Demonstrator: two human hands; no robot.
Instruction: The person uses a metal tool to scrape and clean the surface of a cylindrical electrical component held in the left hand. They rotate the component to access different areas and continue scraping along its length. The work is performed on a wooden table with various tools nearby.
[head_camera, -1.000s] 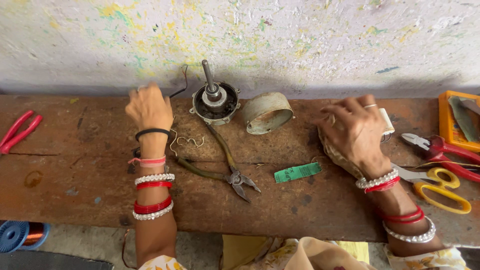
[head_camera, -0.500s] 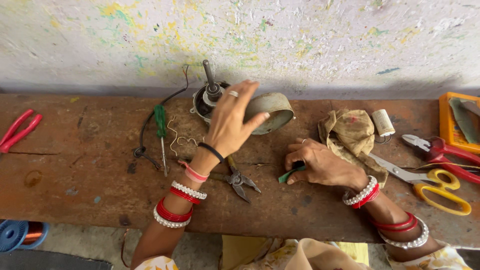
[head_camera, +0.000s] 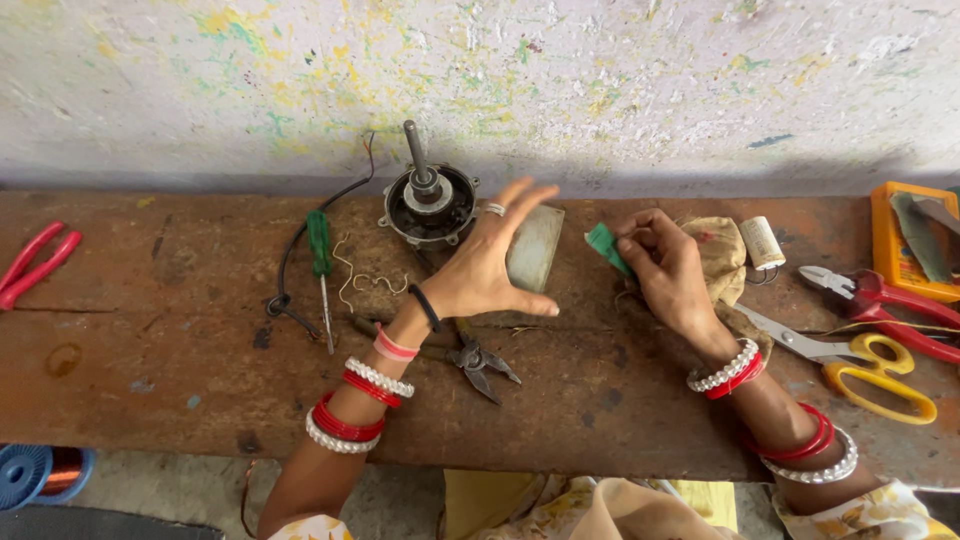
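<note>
Landmark = motor (head_camera: 430, 205), one unit, round housing with shaft upright, at the far edge of the tabletop (head_camera: 150, 340). Nearest the camera: one pair of dark pliers (head_camera: 480, 360), lying in front of the motor and partly under the left forearm. Left hand (head_camera: 490, 265) sits just in front-right of the motor, fingers spread wide, thumb and fingertips around one grey metal ring cover (head_camera: 535, 245) that lies right beside the motor; hand is open-splayed over it, contact at the edges, not a full clamp. Right hand (head_camera: 665, 265), further right of the motor, has fingers pinched together on one small green piece (head_camera: 601, 243), held just right of the cover. Behind that hand: one tan cloth (head_camera: 725, 255), one small white cylinder (head_camera: 766, 242). Far right of the motor: one yellow-handled scissors (head_camera: 870, 365), one red-handled cutter (head_camera: 880, 295), one orange tray (head_camera: 905, 245). Left of the motor: one green screwdriver (head_camera: 320, 250), one black cable (head_camera: 300, 240), loose wire bits (head_camera: 365, 280); far left, one red-handled pliers (head_camera: 35, 260).
</note>
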